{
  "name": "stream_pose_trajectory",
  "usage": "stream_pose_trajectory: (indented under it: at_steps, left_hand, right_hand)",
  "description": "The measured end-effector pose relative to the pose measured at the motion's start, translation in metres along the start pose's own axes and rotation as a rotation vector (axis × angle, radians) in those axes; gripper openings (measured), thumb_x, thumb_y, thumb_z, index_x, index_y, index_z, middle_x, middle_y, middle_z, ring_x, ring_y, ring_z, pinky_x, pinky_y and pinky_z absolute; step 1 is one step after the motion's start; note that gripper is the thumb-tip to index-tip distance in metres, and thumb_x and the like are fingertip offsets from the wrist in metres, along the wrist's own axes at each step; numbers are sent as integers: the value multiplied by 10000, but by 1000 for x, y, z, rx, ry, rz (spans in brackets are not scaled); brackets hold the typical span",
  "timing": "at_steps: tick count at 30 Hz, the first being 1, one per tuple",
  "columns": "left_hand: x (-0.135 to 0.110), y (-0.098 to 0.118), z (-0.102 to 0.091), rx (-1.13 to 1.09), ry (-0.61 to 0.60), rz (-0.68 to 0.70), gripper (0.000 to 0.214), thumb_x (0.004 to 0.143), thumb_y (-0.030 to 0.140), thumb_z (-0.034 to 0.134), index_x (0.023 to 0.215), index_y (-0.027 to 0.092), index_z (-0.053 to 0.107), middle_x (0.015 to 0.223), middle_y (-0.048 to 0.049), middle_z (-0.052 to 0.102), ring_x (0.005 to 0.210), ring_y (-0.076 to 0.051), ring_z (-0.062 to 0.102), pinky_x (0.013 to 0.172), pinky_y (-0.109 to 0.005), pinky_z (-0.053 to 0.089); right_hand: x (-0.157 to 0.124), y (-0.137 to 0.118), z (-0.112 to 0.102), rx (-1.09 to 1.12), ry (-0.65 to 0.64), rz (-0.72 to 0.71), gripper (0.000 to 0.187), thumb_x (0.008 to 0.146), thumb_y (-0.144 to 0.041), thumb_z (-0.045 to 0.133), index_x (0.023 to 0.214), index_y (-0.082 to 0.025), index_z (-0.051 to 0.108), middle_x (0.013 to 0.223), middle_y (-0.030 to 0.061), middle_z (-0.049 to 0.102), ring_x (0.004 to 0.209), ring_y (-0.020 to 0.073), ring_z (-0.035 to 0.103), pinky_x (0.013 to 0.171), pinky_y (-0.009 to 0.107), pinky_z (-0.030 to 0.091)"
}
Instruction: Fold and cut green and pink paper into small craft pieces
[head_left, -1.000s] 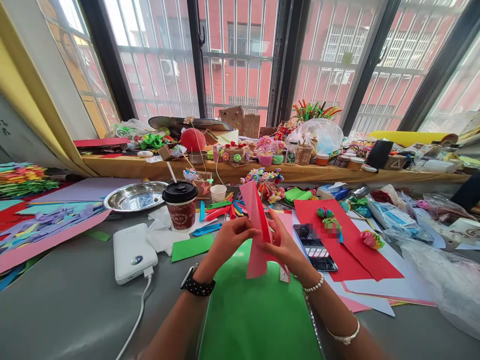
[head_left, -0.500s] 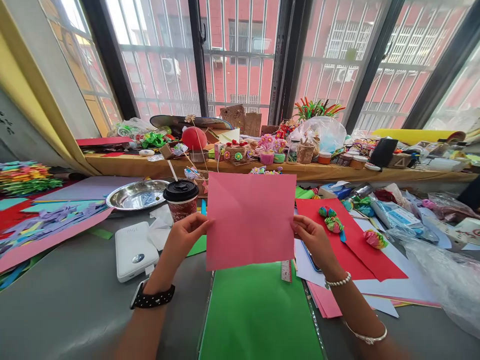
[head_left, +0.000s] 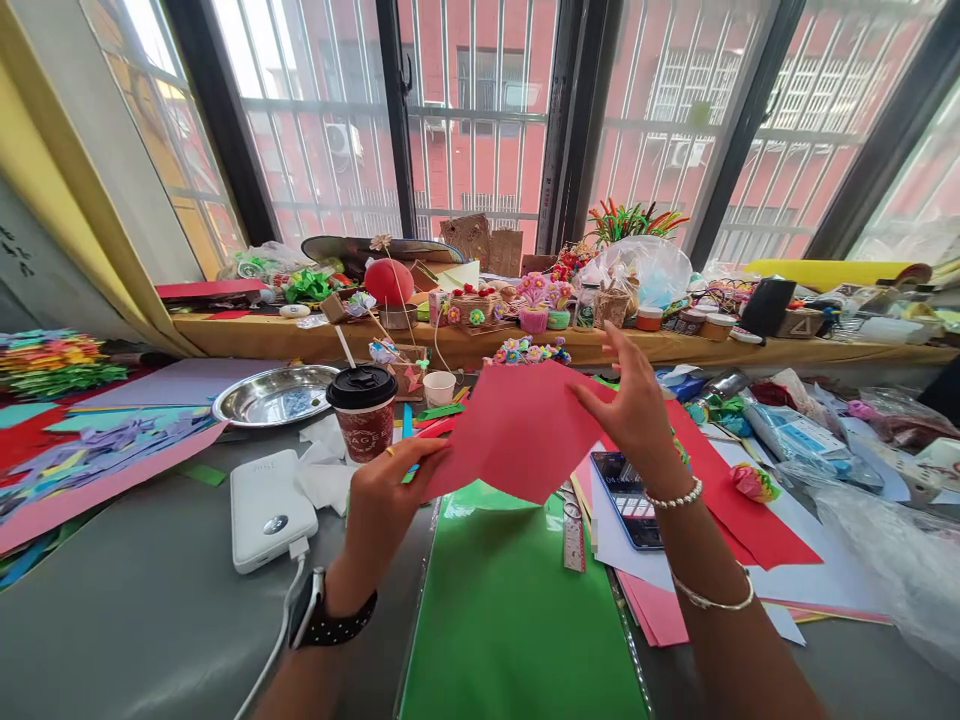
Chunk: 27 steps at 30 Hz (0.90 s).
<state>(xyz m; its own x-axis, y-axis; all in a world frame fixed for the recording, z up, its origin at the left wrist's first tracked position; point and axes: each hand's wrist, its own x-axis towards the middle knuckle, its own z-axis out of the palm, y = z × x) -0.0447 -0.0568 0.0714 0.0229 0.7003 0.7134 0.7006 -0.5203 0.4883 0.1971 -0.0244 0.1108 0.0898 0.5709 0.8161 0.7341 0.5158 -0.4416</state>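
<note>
A sheet of pink paper is held up in the air, tilted, with one corner pointing down toward me. Its left corner is pinched between the thumb and fingers of my left hand. My right hand is open at the sheet's right side, fingers spread and raised. The right thumb lies close to the paper's upper right edge; whether it touches I cannot tell. Beneath the sheet a green mat lies on the table, with a small ruler at its right edge.
Left of the mat stand a lidded coffee cup, a white power bank with a cable, and a metal plate. To the right lie a phone, red paper and plastic bags. Crafts crowd the window ledge.
The pink paper has gone from upright and facing me to tilted and turned. My right hand has let go of its edge and spread its fingers; my left hand still grips it.
</note>
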Motion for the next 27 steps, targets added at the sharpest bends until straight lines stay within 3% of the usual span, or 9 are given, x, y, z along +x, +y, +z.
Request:
stream_pose_trajectory:
  at_steps: [2,5,9,13,16,19,22,27]
  left_hand:
    - [0,2,1,5,0,49,135,716,320,516,750,247,625,761,11,662,724,-160,589,684,-241,430]
    - [0,1,5,5,-12,128,131,733,293,501,765,234,614,767,4,656,734,-152,588,688,-232,426]
    - [4,6,7,97,-5,144,195,730,306,508,899,224,564,883,-23,629,805,-170,569,699,-249,422]
    - [14,39,3,153,-3,193,423,718,319,527,1120,247,418,1057,-44,557,923,-193,518,760,-287,405]
    - [25,70,3,233,-27,331,388,717,259,533,1097,238,456,1048,-48,557,948,-216,497,796,-326,378]
    - [36,89,7,426,-42,328,232,735,220,504,959,195,559,899,-68,605,807,-229,539,699,-344,390]
    - [42,91,12,556,-33,328,129,743,225,495,752,183,617,622,-38,596,646,-199,542,622,-316,381]
    - [38,83,14,517,69,351,121,740,218,503,756,206,622,613,-9,606,594,-160,536,568,-272,359]
  right_hand:
    - [11,-10,-2,-96,-20,-79,455,684,-312,563,1112,-190,469,1113,84,522,1033,241,449,864,419,343]
    - [16,-19,-3,-102,-151,-97,193,734,-291,502,860,-199,615,867,44,642,831,212,566,737,352,415]
    - [9,-24,2,-107,-117,-46,163,748,-268,483,748,-201,632,756,26,660,695,182,590,629,285,417]
    - [-2,-33,9,-173,-84,-102,183,770,-231,447,795,-187,623,784,46,650,729,187,577,659,291,403]
    - [-9,-44,10,-208,-105,-161,206,789,-230,421,824,-173,616,786,60,642,747,186,564,678,296,400]
    - [-14,-55,7,-224,-115,-187,221,800,-243,411,822,-162,616,772,65,639,746,180,559,689,293,400]
    - [-18,-60,4,-208,-85,-191,222,804,-242,408,829,-166,616,762,56,639,729,169,562,676,288,408]
    - [-21,-64,1,-165,-49,-186,185,782,-208,437,827,-176,614,780,39,646,737,165,572,682,289,426]
